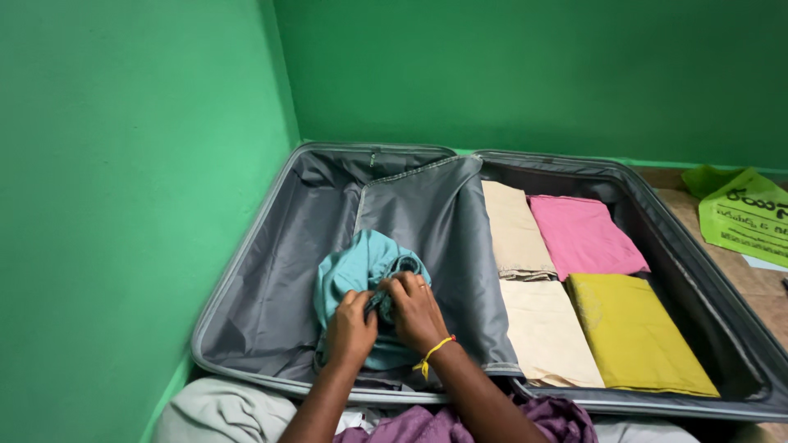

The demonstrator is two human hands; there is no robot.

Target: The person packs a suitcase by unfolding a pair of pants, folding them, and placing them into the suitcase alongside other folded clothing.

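An open grey suitcase (246, 246) lies on the floor in a green-walled corner. In its left half sits a teal cloth (353, 267), bunched up. My left hand (351, 328) and my right hand (417, 310) both grip a fold of the teal cloth near its middle, fingers closed on it. A yellow thread circles my right wrist. The grey zip divider flap (439, 238) lies folded toward the middle. The right half holds folded cloths: a beige one (515, 230), a pink one (584, 234), a cream one (548, 332) and a mustard-yellow one (636, 332).
A light green bag (747, 215) lies on the tiled floor right of the suitcase. Purple cloth (460, 425) and pale grey cloth (217, 410) lie at the near edge under my arms. Green walls stand close on the left and behind.
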